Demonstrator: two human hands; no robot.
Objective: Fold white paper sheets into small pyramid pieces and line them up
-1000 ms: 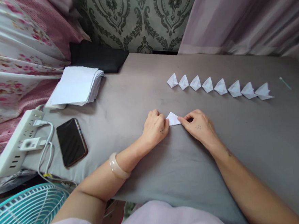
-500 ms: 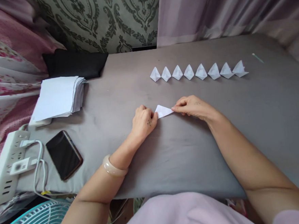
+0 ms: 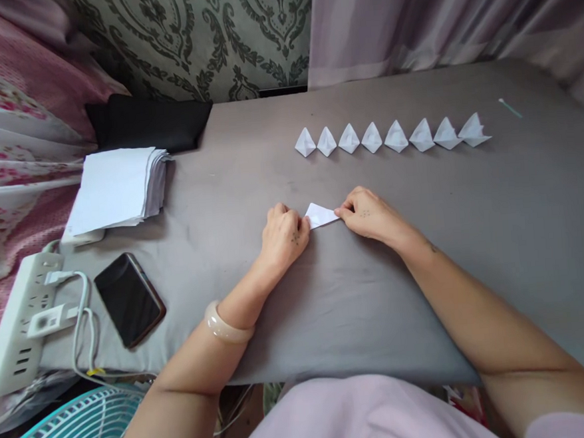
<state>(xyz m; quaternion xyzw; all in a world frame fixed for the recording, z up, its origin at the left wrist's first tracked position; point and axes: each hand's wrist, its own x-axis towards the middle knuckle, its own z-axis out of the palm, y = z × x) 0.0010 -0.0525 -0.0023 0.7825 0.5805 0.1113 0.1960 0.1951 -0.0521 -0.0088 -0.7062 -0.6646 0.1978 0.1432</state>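
Between my hands, low over the grey cloth-covered table, is a small folded white paper, roughly triangular. My left hand is closed on its left end, which the fingers partly hide. At the right tip, the thumb and fingers of my right hand pinch the paper. Beyond my hands stands a row of several small folded paper boats, side by side, white and pointed at the top.
A stack of white paper sheets lies at the left, near a black cloth item. Closer to me are a phone and a white power strip with cables. A blue fan stands at lower left. A thin cotton swab lies far right.
My right hand has turned slightly, its fingers curling more at the paper's right tip. The left hand keeps its hold. The whole view has shifted a little.
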